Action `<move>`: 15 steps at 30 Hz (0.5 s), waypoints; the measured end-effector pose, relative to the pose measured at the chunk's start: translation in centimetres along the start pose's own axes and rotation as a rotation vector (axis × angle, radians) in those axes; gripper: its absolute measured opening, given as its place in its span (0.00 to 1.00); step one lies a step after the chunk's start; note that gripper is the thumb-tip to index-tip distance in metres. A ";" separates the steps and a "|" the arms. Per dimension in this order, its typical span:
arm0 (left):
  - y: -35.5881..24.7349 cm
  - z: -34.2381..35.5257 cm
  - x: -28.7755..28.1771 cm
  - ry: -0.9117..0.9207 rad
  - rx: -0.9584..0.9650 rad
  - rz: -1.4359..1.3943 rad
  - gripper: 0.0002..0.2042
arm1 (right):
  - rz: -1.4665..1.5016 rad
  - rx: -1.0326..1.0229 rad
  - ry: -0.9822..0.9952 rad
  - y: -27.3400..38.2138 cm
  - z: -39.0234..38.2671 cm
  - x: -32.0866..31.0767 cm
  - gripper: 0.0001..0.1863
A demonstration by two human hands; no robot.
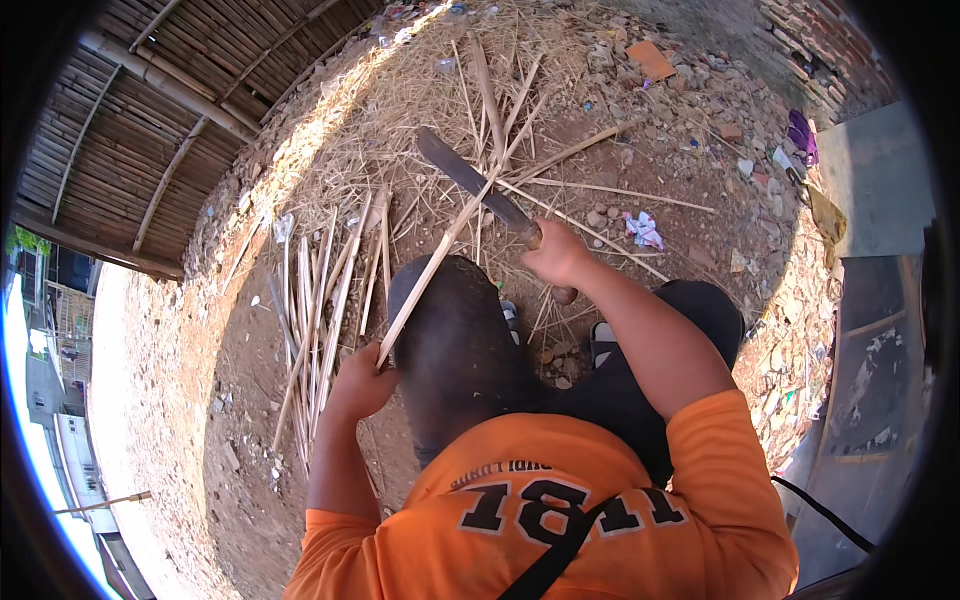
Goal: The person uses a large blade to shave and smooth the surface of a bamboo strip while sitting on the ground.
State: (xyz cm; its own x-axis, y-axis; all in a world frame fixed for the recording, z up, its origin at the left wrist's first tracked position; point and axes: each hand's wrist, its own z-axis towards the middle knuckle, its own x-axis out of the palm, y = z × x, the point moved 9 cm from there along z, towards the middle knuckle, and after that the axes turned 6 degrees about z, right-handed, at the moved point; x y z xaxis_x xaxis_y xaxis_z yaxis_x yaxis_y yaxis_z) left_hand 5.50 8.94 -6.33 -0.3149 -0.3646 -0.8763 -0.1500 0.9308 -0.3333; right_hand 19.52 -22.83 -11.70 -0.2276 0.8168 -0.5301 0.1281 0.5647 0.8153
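Note:
My left hand (366,385), by my left knee, is closed on a pale split bamboo strip (430,272) that rises diagonally past the knee. My right hand (552,252) grips the wooden handle of a machete (450,160), whose dark blade angles up and left, crossing the strip near its upper part; whether they touch I cannot tell. Beyond the blade, loose bamboo pieces (486,95) and sticks lie over straw and shavings. To the left of my legs lies a bundle of long split strips (318,310).
A bamboo-slat structure (130,140) stands at upper left. Dirt ground (240,400) carries rubble, crumpled litter (643,228) and an orange flat scrap (650,60). A purple cloth (803,135) lies by the brick wall (830,60) at upper right. Grey panels (870,350) line the right side.

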 end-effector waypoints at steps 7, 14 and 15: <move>1.8 0.2 0.3 0.066 -0.054 -0.099 0.13 | 0.374 0.118 0.397 -0.4 -1.2 -0.3 0.21; 3.2 1.3 0.3 0.078 0.036 -0.053 0.11 | 0.578 0.202 0.479 -1.7 -1.5 -0.6 0.23; 3.1 1.4 0.3 0.102 0.025 -0.069 0.11 | 0.492 0.190 0.469 -2.1 -1.1 -0.7 0.23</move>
State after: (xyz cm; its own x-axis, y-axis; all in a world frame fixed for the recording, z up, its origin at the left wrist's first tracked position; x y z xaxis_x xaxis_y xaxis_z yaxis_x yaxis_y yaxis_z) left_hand 6.26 11.73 -8.06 -0.3987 -0.4269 -0.8116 -0.1515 0.9035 -0.4009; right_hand 18.32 -24.72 -12.72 -0.4864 0.8700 0.0805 0.4792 0.1886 0.8572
